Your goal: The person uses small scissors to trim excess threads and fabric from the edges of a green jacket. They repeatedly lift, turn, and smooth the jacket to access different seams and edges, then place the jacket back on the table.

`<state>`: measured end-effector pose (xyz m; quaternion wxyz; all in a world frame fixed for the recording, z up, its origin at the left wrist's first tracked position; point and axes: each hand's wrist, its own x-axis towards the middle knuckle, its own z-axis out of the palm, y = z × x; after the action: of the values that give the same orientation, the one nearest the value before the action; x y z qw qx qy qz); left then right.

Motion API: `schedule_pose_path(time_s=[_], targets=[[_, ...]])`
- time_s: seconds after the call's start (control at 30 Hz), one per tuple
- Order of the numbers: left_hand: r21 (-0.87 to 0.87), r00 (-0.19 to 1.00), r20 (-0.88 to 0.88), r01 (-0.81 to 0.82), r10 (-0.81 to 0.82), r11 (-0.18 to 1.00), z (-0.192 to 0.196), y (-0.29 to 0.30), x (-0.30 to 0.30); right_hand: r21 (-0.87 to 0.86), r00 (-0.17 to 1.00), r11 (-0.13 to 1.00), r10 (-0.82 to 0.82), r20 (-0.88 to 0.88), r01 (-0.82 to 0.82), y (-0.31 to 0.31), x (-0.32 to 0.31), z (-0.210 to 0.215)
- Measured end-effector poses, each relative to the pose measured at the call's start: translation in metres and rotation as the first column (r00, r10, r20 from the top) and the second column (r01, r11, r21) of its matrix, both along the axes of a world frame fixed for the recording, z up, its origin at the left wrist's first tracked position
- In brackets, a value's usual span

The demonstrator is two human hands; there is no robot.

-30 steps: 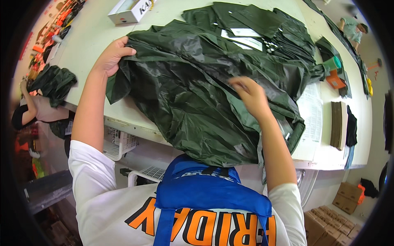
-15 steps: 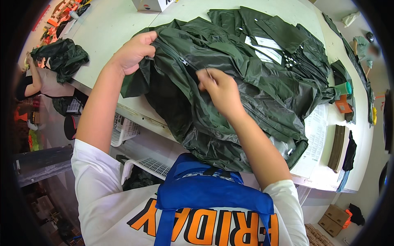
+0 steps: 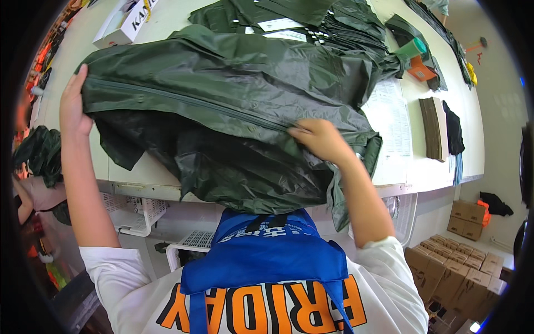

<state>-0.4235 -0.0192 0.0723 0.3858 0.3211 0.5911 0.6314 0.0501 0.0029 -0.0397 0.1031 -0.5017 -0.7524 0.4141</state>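
Note:
A dark green rain jacket (image 3: 239, 64) of thin, shiny fabric lies stretched sideways across the table in front of me. Its zipper (image 3: 194, 103) runs in a nearly straight line from the left end toward my right hand. My left hand (image 3: 75, 103) grips the jacket's left end, thumb on top and the other fingers partly hidden. Farther right, my right hand (image 3: 321, 139) pinches the fabric edge at the zipper, slightly blurred. Below the zipper, the dark inner side of the jacket (image 3: 222, 150) sags toward the table's front edge.
Folded green garments with white tags (image 3: 281, 24) are piled behind the jacket. A white box (image 3: 123, 25) stands at far left. To the right are printed sheets (image 3: 392, 119), a green cup-like item (image 3: 410, 49) and a brown stack (image 3: 434, 128). White baskets (image 3: 147, 214) hang under the table.
The bunched jacket has been drawn out flat, and its zipper edge straightened. My left hand has moved left and nearer; my right hand has moved right and slightly nearer. The view has shifted.

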Motion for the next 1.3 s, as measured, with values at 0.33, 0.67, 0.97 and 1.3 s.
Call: schedule_pose_path(time_s=[0.33, 0.67, 0.97, 1.3], targets=[[-0.140, 0.987, -0.140, -0.099, 0.079, 0.985, -0.070, 0.033, -0.085, -0.105, 0.902, 0.918, -0.347, 0.258, 0.384, -0.053, 0.194, -0.038], [0.036, 0.506, -0.856, -0.148, 0.107, 0.988, -0.106, 0.042, 0.097, 0.325, 0.505, 0.646, -0.753, 0.422, 0.691, -0.051, 0.173, -0.087], [0.020, 0.325, -0.611, 0.918, -0.722, 0.396, -0.157, 0.014, 0.462, 0.078, 0.521, 0.518, -0.853, -0.023, 0.852, -0.074, 0.171, -0.050], [-0.117, 0.342, -0.308, 0.912, -0.888, 0.392, -0.151, 0.032, 0.484, -0.200, 0.492, 0.595, -0.776, -0.394, 0.778, -0.095, 0.177, -0.017]])
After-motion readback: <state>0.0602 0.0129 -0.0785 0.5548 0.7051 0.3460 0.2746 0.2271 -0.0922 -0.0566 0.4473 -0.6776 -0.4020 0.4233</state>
